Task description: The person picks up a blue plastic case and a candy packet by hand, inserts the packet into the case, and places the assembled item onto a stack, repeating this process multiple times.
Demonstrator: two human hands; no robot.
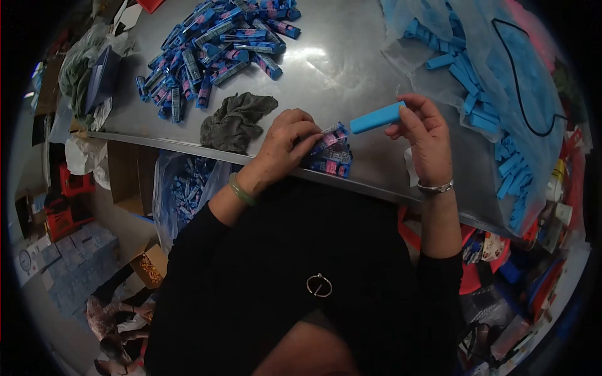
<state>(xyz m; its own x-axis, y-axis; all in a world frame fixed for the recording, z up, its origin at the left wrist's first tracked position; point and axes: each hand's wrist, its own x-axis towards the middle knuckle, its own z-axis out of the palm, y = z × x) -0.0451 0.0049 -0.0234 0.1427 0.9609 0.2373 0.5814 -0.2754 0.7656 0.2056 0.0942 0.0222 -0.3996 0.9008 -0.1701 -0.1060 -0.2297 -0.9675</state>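
My right hand point(426, 128) pinches a light-blue bar point(376, 118) by one end, between thumb and fingers, above the table. My left hand point(285, 143) is closed, with thumb and fingertips on the edge of a small blue-and-pink printed packet point(332, 139) near the table's front edge. Another printed packet point(337, 168) lies just below it. The free end of the bar is close to these packets. A crumpled dark grey-green cloth point(238, 121) lies beside my left hand.
A heap of blue printed packets point(216, 47) covers the far left of the metal table point(338, 56). On the right, light-blue bars point(467, 78) spill from a clear plastic bag point(527, 81). Below the front edge hangs a bag of packets point(188, 194). Another person point(119, 319) is at lower left.
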